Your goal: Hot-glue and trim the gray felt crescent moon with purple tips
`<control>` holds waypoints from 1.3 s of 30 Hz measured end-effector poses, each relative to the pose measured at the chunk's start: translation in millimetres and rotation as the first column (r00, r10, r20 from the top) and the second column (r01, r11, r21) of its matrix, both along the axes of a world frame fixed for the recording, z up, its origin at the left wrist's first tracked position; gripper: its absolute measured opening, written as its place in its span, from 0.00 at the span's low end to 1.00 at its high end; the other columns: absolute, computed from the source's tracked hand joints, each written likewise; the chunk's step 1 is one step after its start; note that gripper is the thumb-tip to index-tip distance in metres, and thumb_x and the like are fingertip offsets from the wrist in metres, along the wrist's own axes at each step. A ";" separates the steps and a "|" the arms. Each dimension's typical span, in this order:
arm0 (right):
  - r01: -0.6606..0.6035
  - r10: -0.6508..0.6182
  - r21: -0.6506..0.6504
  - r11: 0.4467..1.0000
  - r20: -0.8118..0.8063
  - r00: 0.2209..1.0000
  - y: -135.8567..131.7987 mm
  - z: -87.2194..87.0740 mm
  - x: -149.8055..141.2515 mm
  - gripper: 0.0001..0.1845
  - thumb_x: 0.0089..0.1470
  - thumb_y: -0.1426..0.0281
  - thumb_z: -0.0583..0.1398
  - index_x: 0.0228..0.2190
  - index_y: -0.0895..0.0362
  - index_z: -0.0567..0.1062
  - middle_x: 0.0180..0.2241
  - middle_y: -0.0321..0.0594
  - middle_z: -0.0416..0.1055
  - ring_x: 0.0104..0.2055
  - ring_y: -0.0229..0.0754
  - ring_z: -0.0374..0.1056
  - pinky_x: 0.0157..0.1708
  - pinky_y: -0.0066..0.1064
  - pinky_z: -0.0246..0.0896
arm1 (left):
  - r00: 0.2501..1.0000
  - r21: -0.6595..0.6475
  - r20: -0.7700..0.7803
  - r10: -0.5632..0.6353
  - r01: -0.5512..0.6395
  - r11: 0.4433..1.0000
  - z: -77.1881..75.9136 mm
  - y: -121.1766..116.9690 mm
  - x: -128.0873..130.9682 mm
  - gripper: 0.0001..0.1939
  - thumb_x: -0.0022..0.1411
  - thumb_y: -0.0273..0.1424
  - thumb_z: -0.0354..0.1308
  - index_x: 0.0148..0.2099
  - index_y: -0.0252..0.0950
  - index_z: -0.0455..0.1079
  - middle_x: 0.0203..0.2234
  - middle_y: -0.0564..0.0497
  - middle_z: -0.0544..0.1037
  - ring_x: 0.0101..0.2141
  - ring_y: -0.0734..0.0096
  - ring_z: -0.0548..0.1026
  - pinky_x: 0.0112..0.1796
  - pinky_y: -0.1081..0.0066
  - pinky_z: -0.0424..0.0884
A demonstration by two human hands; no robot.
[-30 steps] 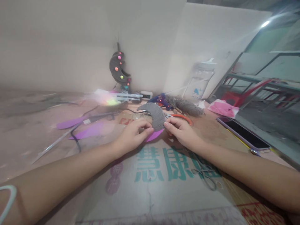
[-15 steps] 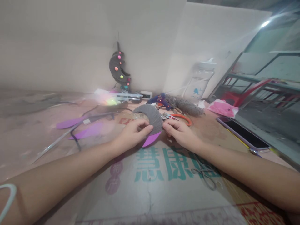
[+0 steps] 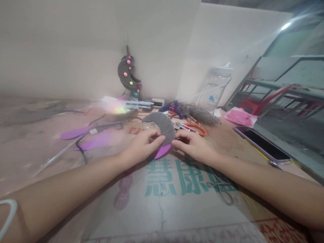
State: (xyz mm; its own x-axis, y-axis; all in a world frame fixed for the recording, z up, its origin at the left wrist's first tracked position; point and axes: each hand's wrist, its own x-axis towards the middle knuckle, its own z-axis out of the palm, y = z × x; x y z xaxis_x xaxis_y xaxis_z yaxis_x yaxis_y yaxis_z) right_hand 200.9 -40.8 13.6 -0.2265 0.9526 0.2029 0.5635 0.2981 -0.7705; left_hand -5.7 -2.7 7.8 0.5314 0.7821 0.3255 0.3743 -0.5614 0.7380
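A crescent-shaped piece (image 3: pixel 162 125), wound in grey yarn with a bare purple tip at its lower end, lies on flattened cardboard (image 3: pixel 162 202). My left hand (image 3: pixel 141 146) pinches its inner edge, thumb on top. My right hand (image 3: pixel 192 144) grips the outer edge near the lower tip, fingers curled. Both hands are closed on the crescent.
Behind the hands lie a blue glue gun (image 3: pixel 173 107), orange-handled pliers (image 3: pixel 196 127), a bundle of grey yarn (image 3: pixel 198 114), glue sticks (image 3: pixel 138 104) and purple cut-outs (image 3: pixel 86 138). A finished crescent (image 3: pixel 128 74) hangs on the wall. A phone (image 3: pixel 262 143) and scissors (image 3: pixel 221 189) lie at the right.
The crescent has turned and shifted slightly left in my hands. My right hand has moved left and lower along the outer edge toward the purple tip.
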 end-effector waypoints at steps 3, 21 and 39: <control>-0.010 0.007 -0.051 0.999 -0.053 0.999 -1.6 1.1 -0.4 0.11 0.54 0.62 0.60 0.27 0.56 0.71 0.22 0.31 0.64 0.23 0.35 0.59 0.25 0.28 0.54 | 1.000 0.005 -0.013 -0.003 0.003 1.000 -0.9 -0.2 -0.3 0.16 0.65 0.40 0.51 0.28 0.36 0.63 0.24 0.56 0.66 0.29 0.72 0.66 0.31 0.72 0.60; -0.043 0.047 0.062 0.997 -0.056 0.997 -0.3 2.3 2.8 0.22 0.61 0.55 0.52 0.21 0.56 0.64 0.20 0.32 0.57 0.24 0.35 0.55 0.25 0.28 0.52 | 1.000 0.007 0.009 0.015 -0.015 1.000 0.8 -1.2 -0.6 0.16 0.65 0.39 0.50 0.27 0.37 0.61 0.23 0.56 0.65 0.29 0.72 0.65 0.31 0.71 0.60; 0.001 -0.010 -0.077 0.997 -0.119 0.993 -0.7 0.9 -0.1 0.11 0.54 0.61 0.60 0.27 0.56 0.72 0.19 0.31 0.64 0.20 0.34 0.58 0.20 0.27 0.52 | 1.000 0.046 0.006 0.004 -0.004 0.999 -2.9 1.8 -1.0 0.16 0.66 0.39 0.50 0.27 0.37 0.63 0.24 0.55 0.67 0.30 0.70 0.67 0.33 0.71 0.61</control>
